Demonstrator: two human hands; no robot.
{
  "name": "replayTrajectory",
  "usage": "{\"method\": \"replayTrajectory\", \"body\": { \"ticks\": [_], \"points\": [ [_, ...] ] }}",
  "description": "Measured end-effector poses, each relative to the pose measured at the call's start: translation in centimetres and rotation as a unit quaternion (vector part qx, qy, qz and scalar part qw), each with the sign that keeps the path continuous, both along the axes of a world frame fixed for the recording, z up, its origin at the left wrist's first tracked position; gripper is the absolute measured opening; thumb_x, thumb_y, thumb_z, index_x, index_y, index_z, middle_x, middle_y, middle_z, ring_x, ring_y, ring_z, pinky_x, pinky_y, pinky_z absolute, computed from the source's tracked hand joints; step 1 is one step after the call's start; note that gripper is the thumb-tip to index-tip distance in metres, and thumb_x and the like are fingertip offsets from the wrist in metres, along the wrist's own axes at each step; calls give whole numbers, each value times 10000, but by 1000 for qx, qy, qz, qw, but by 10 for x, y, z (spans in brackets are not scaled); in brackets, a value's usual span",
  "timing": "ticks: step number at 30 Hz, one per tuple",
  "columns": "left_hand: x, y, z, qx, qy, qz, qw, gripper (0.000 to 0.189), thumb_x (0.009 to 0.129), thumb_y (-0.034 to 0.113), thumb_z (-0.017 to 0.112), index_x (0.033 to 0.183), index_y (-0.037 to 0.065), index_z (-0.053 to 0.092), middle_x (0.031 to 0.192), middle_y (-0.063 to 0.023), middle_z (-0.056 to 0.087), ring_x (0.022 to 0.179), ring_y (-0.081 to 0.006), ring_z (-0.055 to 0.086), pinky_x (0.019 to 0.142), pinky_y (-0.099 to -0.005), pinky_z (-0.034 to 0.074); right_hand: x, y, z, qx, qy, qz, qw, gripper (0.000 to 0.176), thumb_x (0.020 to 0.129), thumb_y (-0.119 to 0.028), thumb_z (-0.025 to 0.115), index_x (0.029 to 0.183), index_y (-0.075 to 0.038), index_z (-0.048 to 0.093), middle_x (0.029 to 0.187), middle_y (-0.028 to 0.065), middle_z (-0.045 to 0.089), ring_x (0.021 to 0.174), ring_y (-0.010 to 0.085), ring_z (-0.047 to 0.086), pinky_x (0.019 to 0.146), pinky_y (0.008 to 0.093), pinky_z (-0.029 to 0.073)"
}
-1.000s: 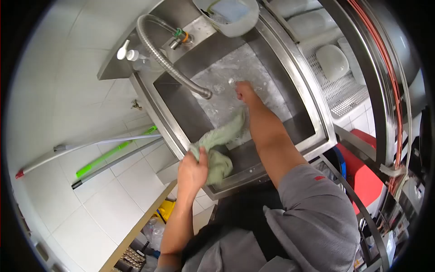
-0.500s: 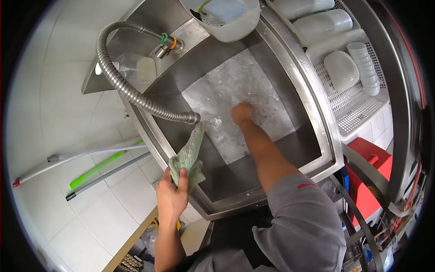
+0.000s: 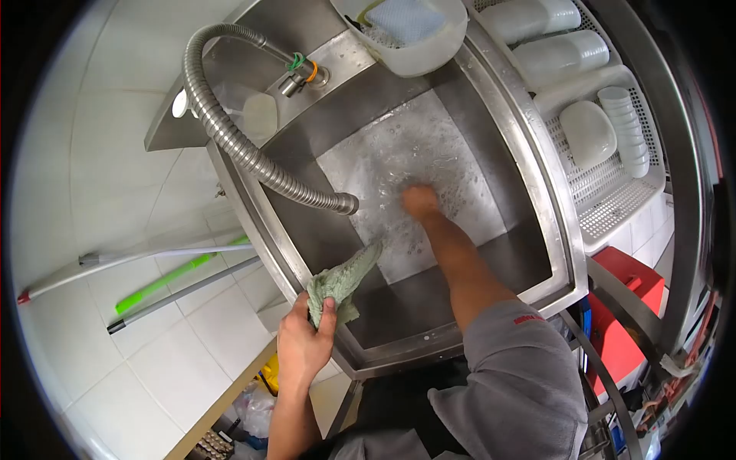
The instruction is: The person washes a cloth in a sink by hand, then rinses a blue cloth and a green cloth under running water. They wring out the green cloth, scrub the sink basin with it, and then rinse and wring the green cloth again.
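Observation:
My left hand grips a wet green cloth at the near left rim of a deep steel sink. The cloth hangs from the rim down into the basin. My right hand reaches down to the wet, foamy sink floor; its fingers press on the bottom and I cannot tell if it holds anything. A flexible metal hose curves from the tap at the back and ends just left of my right hand.
A pale tub with a blue sponge sits on the sink's far rim. A white drainer rack with bowls and stacked cups lies to the right. Mop handles lean on the tiled wall at left. A red box stands lower right.
The cloth has dropped from near the hose nozzle to the near rim with my left hand. My right hand has slid a little across the sink floor.

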State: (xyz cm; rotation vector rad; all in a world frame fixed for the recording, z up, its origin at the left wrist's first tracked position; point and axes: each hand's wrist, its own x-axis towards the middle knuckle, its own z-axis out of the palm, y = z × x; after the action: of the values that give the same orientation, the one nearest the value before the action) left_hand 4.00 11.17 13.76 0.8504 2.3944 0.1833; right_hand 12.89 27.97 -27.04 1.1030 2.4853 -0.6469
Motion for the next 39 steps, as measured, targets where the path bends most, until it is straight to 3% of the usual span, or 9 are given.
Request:
{"method": "replayTrajectory", "body": {
  "ticks": [5,27,30,31,32,35,36,37,39],
  "points": [
    [2,7,3,-1,-5,4,1000,413,884,329,602,1051,-48,593,789,-275,636,814,-460,618,703,-472,493,-7,14,-5,-108,-31,-9,994,250,858,-140,500,951,-44,711,1027,147,678,957,298,658,844,402,519],
    [4,28,4,-65,9,6,998,533,886,346,599,1144,-119,556,908,-302,643,914,-427,637,791,-414,493,-2,16,8,-129,43,-185,973,205,816,-89,559,969,-56,692,1054,143,669,938,287,657,824,376,522],
    [3,24,0,-19,1,-3,1000,502,883,363,583,1138,-69,570,859,-306,636,857,-463,622,753,-473,500,17,49,13,-265,174,-189,929,183,803,-60,630,978,-16,656,972,136,680,831,272,653,769,355,523],
    [3,25,-1,-15,3,-12,1000,502,884,365,579,1141,-66,571,862,-306,636,860,-461,623,758,-471,499,24,59,16,-424,305,-317,791,193,798,-49,656,986,-8,645,928,117,671,802,249,642,750,337,518],
    [3,25,-1,-12,5,-21,1000,502,886,368,574,1144,-63,571,866,-307,636,863,-459,624,763,-468,499,30,68,19,-549,415,-421,591,211,793,-38,683,994,0,634,885,99,663,774,226,631,730,320,513],
    [6,24,-5,3,49,-39,998,508,886,376,569,1152,-56,571,874,-300,640,872,-452,627,775,-460,499,38,103,34,-496,521,-405,564,151,823,-23,644,973,-12,654,811,64,648,761,203,635,710,315,524],
    [7,26,-3,-4,42,-35,998,518,883,380,572,1164,-55,567,885,-298,643,884,-444,630,786,-454,500,33,110,39,-448,589,-456,495,207,807,-40,661,1011,0,653,818,59,655,797,233,641,742,341,525],
    [9,28,-2,-5,41,-33,999,518,883,380,572,1164,-55,567,885,-298,643,884,-444,630,786,-454,500,34,114,24,-449,587,-456,496,207,807,-40,661,1011,0,653,818,59,655,797,233,641,742,341,525],
    [9,32,1,-11,12,-15,1000,527,879,386,575,1163,-58,566,885,-291,646,882,-442,630,782,-459,499,37,114,-41,-333,455,-564,603,269,800,-83,653,1046,25,640,904,135,669,870,280,646,801,369,513]
  ]
}}
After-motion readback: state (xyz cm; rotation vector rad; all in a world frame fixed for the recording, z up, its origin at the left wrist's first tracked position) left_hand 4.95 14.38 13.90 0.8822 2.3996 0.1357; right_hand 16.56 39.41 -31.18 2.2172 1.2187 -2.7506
